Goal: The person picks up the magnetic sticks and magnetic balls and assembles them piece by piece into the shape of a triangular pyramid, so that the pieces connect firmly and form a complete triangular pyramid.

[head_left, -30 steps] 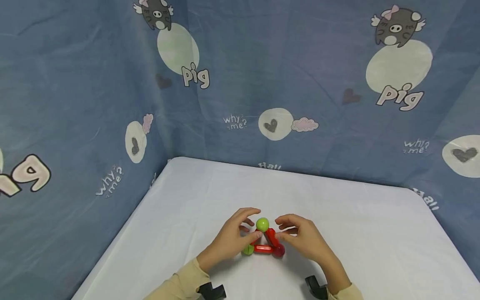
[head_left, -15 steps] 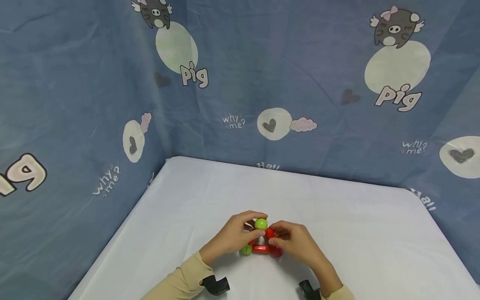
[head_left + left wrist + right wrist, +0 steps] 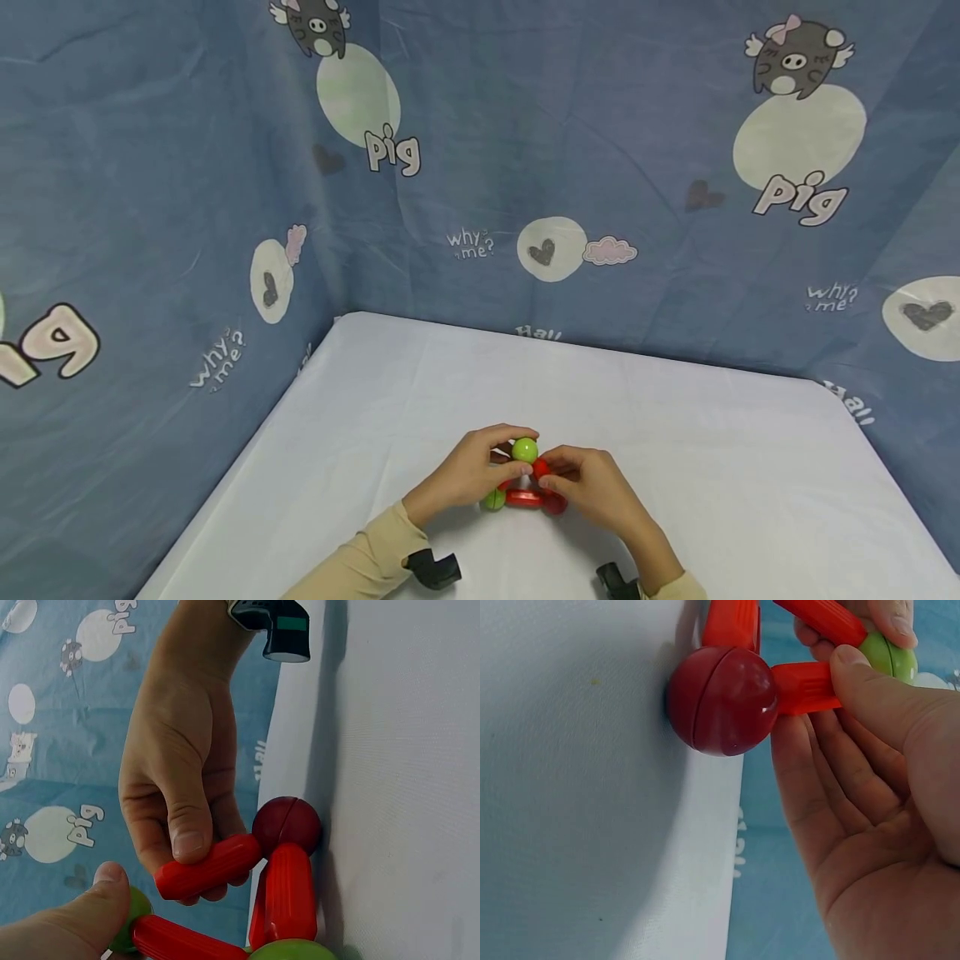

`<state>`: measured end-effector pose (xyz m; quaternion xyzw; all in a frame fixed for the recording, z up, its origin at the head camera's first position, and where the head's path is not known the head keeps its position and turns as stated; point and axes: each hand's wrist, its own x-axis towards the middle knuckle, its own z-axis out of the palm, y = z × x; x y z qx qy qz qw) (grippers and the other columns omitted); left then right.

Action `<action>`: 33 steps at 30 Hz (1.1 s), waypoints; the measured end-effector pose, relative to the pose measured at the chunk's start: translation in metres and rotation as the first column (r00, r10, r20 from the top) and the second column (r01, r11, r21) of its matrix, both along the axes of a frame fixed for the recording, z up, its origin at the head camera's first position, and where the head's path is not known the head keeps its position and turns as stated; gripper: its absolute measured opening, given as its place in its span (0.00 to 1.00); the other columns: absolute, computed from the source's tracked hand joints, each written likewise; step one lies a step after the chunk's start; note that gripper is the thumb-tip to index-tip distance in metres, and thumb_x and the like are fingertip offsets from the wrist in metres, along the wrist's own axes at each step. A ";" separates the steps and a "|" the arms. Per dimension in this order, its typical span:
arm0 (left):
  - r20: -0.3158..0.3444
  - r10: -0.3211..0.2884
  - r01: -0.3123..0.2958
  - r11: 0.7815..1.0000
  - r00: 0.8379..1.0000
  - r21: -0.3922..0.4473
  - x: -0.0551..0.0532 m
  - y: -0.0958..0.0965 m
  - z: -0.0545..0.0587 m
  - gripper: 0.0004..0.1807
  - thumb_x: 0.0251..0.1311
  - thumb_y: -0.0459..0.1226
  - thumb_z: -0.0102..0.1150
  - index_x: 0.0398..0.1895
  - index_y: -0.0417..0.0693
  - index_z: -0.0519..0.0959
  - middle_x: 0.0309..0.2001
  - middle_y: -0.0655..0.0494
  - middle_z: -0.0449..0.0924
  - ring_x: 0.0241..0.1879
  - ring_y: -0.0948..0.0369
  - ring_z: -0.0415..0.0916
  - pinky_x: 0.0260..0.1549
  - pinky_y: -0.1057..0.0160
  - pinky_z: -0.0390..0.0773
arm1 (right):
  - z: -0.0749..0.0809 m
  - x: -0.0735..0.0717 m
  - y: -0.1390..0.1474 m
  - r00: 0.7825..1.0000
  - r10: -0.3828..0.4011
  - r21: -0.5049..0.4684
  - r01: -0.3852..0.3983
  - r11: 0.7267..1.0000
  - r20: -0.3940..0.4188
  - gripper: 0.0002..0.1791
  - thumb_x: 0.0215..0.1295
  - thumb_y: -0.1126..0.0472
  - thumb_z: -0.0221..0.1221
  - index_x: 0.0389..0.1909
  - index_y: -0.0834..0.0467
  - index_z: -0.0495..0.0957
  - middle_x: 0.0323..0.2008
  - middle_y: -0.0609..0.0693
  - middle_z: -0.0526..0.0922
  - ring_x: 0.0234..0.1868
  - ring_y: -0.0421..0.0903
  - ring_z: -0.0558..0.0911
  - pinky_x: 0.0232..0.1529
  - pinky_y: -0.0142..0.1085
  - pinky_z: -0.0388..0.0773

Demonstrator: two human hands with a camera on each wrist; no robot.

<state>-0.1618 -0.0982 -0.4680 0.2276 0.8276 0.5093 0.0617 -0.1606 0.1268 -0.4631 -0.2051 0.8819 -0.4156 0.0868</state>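
Note:
In the head view my left hand (image 3: 474,467) pinches a light green ball (image 3: 525,450) at the top of a small frame of balls and rods. My right hand (image 3: 596,485) holds a red ribbed rod (image 3: 210,868) between thumb and fingers. That rod's lower end meets a dark red ball (image 3: 722,700); in the left wrist view its upper end stands a little apart from the green ball. Another red rod (image 3: 191,941) runs from the held green ball down to a second green ball (image 3: 492,499). A third red rod (image 3: 524,498) joins the two lower balls.
The frame stands on a white-covered table (image 3: 675,433). Blue printed cloth (image 3: 450,183) rises behind it and on the left. Black wrist mounts (image 3: 435,570) sit at both sleeves, low over the table.
My right hand has moved left and taken hold of the right-hand rod. My left fingers have closed in on the top green ball. Over the last half second little has moved.

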 end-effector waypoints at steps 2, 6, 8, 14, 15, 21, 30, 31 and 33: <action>-0.004 0.004 -0.004 1.000 1.000 -0.004 0.000 0.000 0.000 0.24 0.65 0.41 0.68 0.64 0.52 0.79 0.57 0.56 0.82 0.51 0.59 0.81 0.49 0.69 0.82 | 0.000 0.000 0.000 1.000 -0.001 0.003 0.001 1.000 -0.005 0.09 0.63 0.59 0.70 0.44 0.54 0.87 0.39 0.45 0.90 0.38 0.39 0.87 0.38 0.25 0.82; -0.018 0.002 -0.002 1.000 1.000 -0.014 0.000 0.001 0.000 0.24 0.65 0.40 0.68 0.64 0.51 0.79 0.56 0.56 0.83 0.51 0.60 0.81 0.49 0.70 0.82 | 0.001 0.000 0.000 1.000 -0.002 0.010 0.002 1.000 -0.011 0.10 0.63 0.59 0.70 0.44 0.54 0.87 0.39 0.45 0.90 0.38 0.39 0.87 0.38 0.25 0.82; -0.020 -0.001 0.000 1.000 1.000 -0.016 0.000 0.002 0.001 0.24 0.65 0.40 0.68 0.64 0.51 0.79 0.56 0.56 0.82 0.51 0.61 0.81 0.49 0.70 0.82 | 0.002 0.000 0.000 1.000 -0.002 0.015 0.003 1.000 -0.013 0.10 0.63 0.59 0.70 0.44 0.54 0.87 0.39 0.45 0.90 0.38 0.39 0.87 0.38 0.25 0.82; -0.026 -0.001 0.001 1.000 1.000 -0.017 -0.001 0.003 0.000 0.24 0.64 0.40 0.69 0.64 0.52 0.79 0.55 0.57 0.83 0.50 0.64 0.81 0.48 0.72 0.82 | 0.001 0.000 0.001 1.000 0.007 0.013 -0.006 1.000 -0.014 0.10 0.63 0.58 0.69 0.45 0.55 0.86 0.40 0.46 0.90 0.38 0.39 0.88 0.38 0.25 0.82; -0.027 -0.001 0.000 1.000 1.000 -0.018 -0.001 0.003 0.000 0.24 0.64 0.40 0.69 0.64 0.52 0.79 0.55 0.57 0.83 0.50 0.64 0.81 0.48 0.72 0.82 | 0.001 -0.001 0.001 1.000 0.008 0.011 -0.008 1.000 -0.012 0.11 0.63 0.57 0.69 0.45 0.55 0.86 0.40 0.46 0.90 0.39 0.39 0.88 0.38 0.25 0.82; -0.015 0.007 -0.007 1.000 1.000 -0.026 0.001 0.004 0.001 0.25 0.64 0.41 0.68 0.64 0.50 0.79 0.58 0.56 0.82 0.52 0.62 0.81 0.49 0.72 0.81 | 0.000 -0.001 0.001 1.000 0.014 0.006 -0.013 1.000 -0.009 0.11 0.63 0.57 0.69 0.45 0.55 0.86 0.41 0.46 0.90 0.39 0.40 0.88 0.39 0.25 0.82; -0.038 0.009 -0.010 0.999 0.999 -0.040 0.001 0.005 0.000 0.25 0.64 0.41 0.68 0.64 0.49 0.79 0.57 0.57 0.82 0.52 0.62 0.81 0.49 0.72 0.81 | 0.002 0.000 0.001 1.000 0.017 0.004 -0.017 1.000 -0.007 0.11 0.64 0.58 0.69 0.45 0.55 0.86 0.41 0.46 0.90 0.40 0.40 0.88 0.39 0.25 0.82; -0.042 0.009 -0.010 0.999 0.999 -0.042 0.001 0.005 0.000 0.25 0.64 0.42 0.68 0.64 0.49 0.79 0.57 0.57 0.82 0.52 0.63 0.81 0.49 0.72 0.81 | 0.002 0.000 0.001 1.000 0.018 0.004 -0.018 1.000 -0.007 0.11 0.64 0.58 0.69 0.45 0.55 0.86 0.41 0.46 0.90 0.40 0.40 0.88 0.39 0.25 0.82; -0.044 0.007 -0.009 0.999 0.999 -0.044 0.001 0.006 -0.001 0.25 0.64 0.41 0.68 0.64 0.49 0.79 0.57 0.57 0.82 0.52 0.63 0.81 0.49 0.72 0.81 | 0.002 0.000 0.001 1.000 0.018 0.005 -0.018 1.000 -0.007 0.11 0.64 0.57 0.69 0.45 0.54 0.86 0.41 0.46 0.90 0.40 0.41 0.88 0.39 0.25 0.82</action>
